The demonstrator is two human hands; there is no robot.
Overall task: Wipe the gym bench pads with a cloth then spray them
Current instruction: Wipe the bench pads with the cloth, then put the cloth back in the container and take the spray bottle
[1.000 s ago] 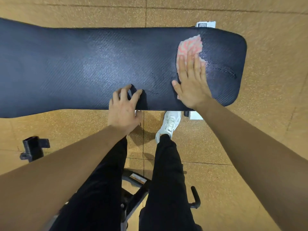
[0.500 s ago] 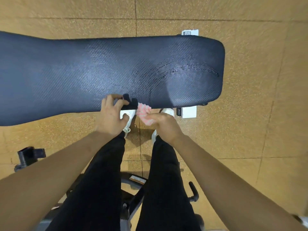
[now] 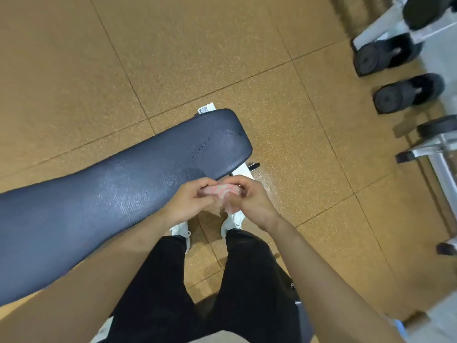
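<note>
Tan speckled floor tiles (image 3: 284,100) spread under me, cut by dark seams. At the bottom of the frame are my black trousers (image 3: 249,280) and white shoes (image 3: 181,231). Just above them, in the middle of the frame, my left hand (image 3: 188,203) and right hand (image 3: 249,203) meet, both closed around the bunched pink-and-white cloth (image 3: 223,190), stretched between my fingertips. The dark bench pad (image 3: 118,191) runs from the left edge up to centre, its surface glistening. Far off at the upper right, blurred black dumbbells (image 3: 405,94) sit by a white rack (image 3: 385,23).
</note>
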